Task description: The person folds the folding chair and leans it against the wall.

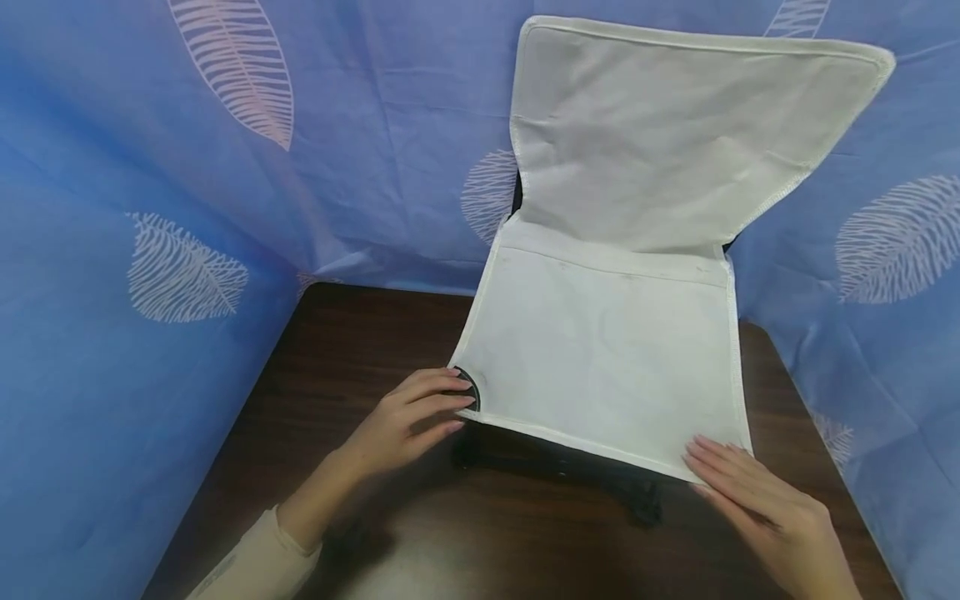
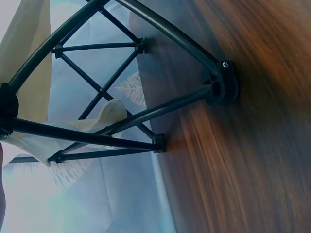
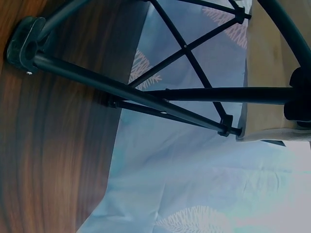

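A folding chair with a white fabric seat [image 1: 600, 342] and a raised white backrest [image 1: 675, 133] stands on a table. Black tubes form its crossed leg frame [image 2: 150, 114], seen from the side in both wrist views. My left hand [image 1: 408, 412] rests its fingers on the seat's front left corner, over a black corner patch [image 1: 472, 392], with the thumb by the front edge. On the front right corner lies my right hand [image 1: 765, 500], fingers straight along the fabric and thumb at the edge. The undersides of both corners are hidden in the head view.
The dark wooden table [image 1: 360, 333] extends around the chair, and black plastic feet [image 2: 223, 82] stand on it. Blue curtains [image 1: 375, 167] with white leaf prints hang close behind and on both sides.
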A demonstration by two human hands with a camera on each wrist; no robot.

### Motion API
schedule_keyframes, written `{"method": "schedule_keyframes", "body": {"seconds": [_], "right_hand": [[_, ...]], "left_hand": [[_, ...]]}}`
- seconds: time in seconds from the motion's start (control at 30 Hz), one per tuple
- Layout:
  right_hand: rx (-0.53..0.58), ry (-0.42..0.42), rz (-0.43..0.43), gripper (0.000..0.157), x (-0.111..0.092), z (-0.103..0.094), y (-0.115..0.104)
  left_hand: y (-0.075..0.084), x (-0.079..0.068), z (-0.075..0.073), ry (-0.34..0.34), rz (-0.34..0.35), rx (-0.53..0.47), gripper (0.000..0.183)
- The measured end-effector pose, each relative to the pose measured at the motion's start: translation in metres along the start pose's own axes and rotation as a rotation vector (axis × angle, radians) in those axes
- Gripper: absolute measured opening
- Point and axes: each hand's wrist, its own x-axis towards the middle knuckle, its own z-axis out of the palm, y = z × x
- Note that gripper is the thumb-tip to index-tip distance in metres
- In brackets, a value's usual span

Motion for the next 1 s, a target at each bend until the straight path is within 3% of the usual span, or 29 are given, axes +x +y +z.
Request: {"method": "schedule_keyframes", "body": {"seconds": [0.4,0.8,1.0], "right_hand": [[0.049,-0.017,-0.021,0.041,0.009,0.010,0.000],[0.023,-0.034,-0.058,0.039,0.023,0.022,0.000],[0.023,-0.034,-0.072,0.039,0.032,0.027,-0.005]], "left_hand": [[0.002,-0.009,-0.010,0.052,0.011,-0.029,0.032],[0.007,-0.024,-0.016,0.132,0.009,-0.011,0.033],[0.009,-0.029,-0.020,0.140,0.015,-0.008,0.034]]}}
